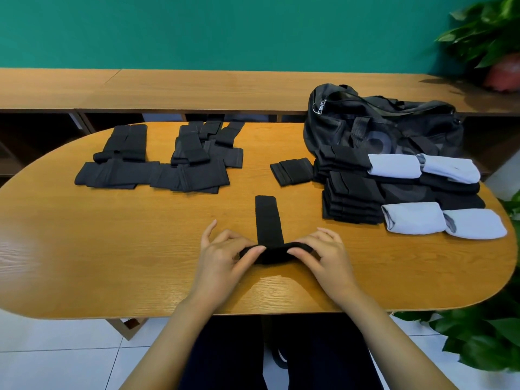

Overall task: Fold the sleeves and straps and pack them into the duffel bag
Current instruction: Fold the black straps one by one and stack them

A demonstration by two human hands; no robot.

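Around: unfolded black sleeves [168, 167] lie heaped far left on the table [98, 249]; one small folded strap [292, 171] sits mid-table.
In the way: folded stacks [351, 198], black and pale, pressed against the duffel bag [380, 122].
Inside the duffel bag: hidden from here (it lies slumped, far right).
In work: the strap [267, 218], front centre, near end rolled.
Hands: left hand [225, 257] and right hand [325, 256] both pinch that roll.

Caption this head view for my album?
The left hand and right hand fold a strap near the duffel bag.
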